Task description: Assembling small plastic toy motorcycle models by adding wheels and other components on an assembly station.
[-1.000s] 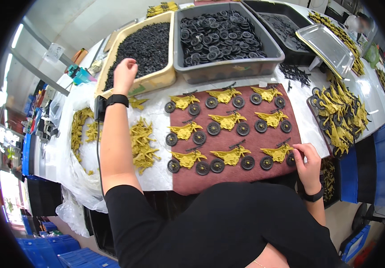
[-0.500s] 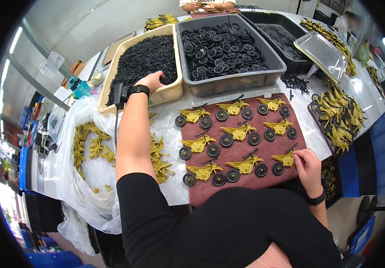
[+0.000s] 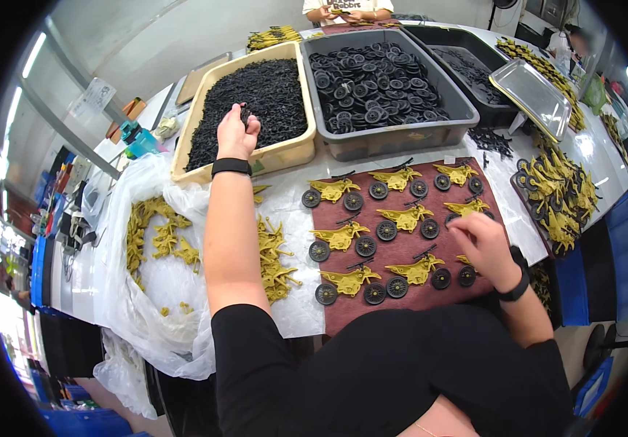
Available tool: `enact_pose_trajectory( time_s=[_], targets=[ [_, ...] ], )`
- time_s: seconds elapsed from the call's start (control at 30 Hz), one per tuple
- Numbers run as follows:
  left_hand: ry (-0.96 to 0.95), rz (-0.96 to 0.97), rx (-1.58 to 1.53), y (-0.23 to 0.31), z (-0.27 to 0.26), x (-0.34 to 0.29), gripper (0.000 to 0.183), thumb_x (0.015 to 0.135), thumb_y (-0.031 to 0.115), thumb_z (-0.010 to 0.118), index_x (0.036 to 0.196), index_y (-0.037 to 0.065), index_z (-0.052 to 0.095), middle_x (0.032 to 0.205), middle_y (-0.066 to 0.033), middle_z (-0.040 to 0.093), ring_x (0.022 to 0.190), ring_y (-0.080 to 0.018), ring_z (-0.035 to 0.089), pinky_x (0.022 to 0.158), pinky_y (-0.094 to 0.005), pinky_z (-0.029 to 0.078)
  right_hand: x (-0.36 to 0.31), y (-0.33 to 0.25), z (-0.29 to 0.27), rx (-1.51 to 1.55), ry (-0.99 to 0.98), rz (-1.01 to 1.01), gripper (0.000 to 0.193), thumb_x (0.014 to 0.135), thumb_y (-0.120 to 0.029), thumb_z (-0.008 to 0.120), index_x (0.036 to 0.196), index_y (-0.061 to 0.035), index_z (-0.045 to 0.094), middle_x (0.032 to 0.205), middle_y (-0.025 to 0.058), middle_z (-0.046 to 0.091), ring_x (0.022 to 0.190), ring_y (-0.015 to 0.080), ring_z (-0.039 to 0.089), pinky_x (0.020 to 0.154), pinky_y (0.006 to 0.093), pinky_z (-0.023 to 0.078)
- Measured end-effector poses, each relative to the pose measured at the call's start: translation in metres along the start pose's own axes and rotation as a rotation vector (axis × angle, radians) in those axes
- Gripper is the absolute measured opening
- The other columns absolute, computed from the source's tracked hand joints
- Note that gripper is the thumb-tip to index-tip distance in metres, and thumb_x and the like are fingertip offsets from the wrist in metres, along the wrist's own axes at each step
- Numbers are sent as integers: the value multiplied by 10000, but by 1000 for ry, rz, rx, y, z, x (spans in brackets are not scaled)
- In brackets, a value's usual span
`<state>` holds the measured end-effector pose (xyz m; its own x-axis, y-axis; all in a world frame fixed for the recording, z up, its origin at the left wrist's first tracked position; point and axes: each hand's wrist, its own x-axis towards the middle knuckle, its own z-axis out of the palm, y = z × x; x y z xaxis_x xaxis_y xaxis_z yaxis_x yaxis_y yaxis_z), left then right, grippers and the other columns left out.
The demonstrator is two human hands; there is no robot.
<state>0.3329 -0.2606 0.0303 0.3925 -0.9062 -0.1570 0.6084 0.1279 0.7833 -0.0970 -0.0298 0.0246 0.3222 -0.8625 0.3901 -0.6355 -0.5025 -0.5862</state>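
Note:
My left hand is raised over a cream bin heaped with small thin black parts. Its fingers are closed around a few dark bits like those in the bin. My right hand hovers at the right side of a maroon cloth, fingers curled together; whatever they may hold is hidden. Rows of yellow toy motorcycle bodies lie on the cloth, with black wheels and thin black pieces beside them. My right hand partly covers the motorcycles at the right end.
A grey bin of black wheels stands beside the cream one. Behind it are a black tray and a tilted clear lid. Yellow parts lie in a plastic bag; assembled motorcycles pile up at right. Across the table sits another person.
My left hand has lifted from the near edge of the cream bin to above its parts. My right hand has left the lower right motorcycle and moved up and left.

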Motion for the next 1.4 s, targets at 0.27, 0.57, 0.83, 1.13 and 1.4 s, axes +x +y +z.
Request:
enact_pose_trajectory(
  time_s=[0.27,0.57,0.83,1.13,1.4],
  targets=[
    [-259,-381,-928,1,-41,46,108,922,60,330,886,-24,388,737,-97,440,629,-196,478,514,-279,447,118,22,97,-191,-149,-241,171,856,-160,576,886,-15,663,832,167,637,842,344,608,740,412,500],
    [-55,-335,-872,-9,-33,48,239,849,41,430,1065,-49,380,907,-202,476,778,-307,538,658,-387,544,160,11,136,-423,-398,-27,159,780,-74,557,808,8,690,833,221,668,805,374,659,715,448,538],
    [-356,-441,-560,10,-4,-10,132,950,89,486,941,-42,485,883,-115,492,719,-171,479,489,-223,410,161,16,134,-289,-438,-43,122,736,-86,626,785,5,690,798,235,657,815,375,650,726,436,529],
    [-306,-507,-465,0,-2,-87,131,905,57,485,932,-71,495,884,-131,498,841,-225,512,597,-248,505,170,26,154,-299,-334,-165,121,713,-47,585,732,38,669,772,228,649,777,379,644,723,438,529],
    [-342,-601,-344,-29,-15,-145,299,974,162,381,1041,-118,465,982,-175,496,875,-260,516,728,-314,526,187,29,159,-249,-361,-216,122,729,-66,587,747,17,675,766,221,641,781,374,633,718,432,517]
  ],
)
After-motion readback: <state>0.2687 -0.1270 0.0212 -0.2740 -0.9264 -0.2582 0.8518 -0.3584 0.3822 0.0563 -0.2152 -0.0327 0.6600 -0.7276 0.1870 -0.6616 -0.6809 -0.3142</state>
